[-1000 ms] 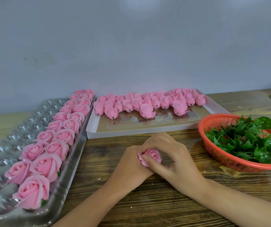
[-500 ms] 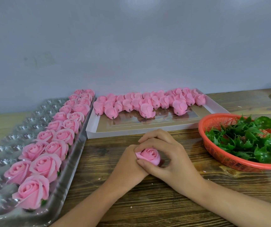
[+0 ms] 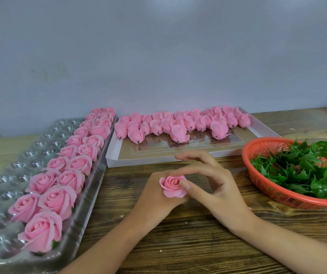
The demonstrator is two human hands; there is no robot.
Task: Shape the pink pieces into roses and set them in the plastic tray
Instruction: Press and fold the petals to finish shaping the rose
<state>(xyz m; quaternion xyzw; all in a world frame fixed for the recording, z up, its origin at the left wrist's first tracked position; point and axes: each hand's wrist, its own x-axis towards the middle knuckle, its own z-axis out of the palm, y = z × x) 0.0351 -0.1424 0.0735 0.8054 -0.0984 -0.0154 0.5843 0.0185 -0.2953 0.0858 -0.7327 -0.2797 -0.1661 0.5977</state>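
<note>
Pink rose (image 3: 173,186) sits just above the wooden table (image 3: 198,244) near its centre, held in the left hand (image 3: 152,196). The fingers curl round the base from below, but their exact lay is hidden by the petals. Right hand (image 3: 216,186) is at 3 o'clock of the rose, fingers spread and arched over it. Its thumb tip touches the outer petal edge and it holds nothing.

Plastic tray (image 3: 10,155) is at 9 o'clock, with finished roses (image 3: 59,198) in two rows along its right side and free pockets to their left. Box (image 3: 208,154) of pink pieces (image 3: 178,125) is at 12 o'clock, basket (image 3: 267,184) of leaves (image 3: 306,171) at 3 o'clock.

Likely risks:
- A hard thumb push could crease or tear the thin petal.
- A tight left squeeze could crush the bloom.
- A weak curl may let the petals close again.
- Reaching over the filled rows to a free pocket could knock seated roses.
- A shallow seat may let this one tip.
</note>
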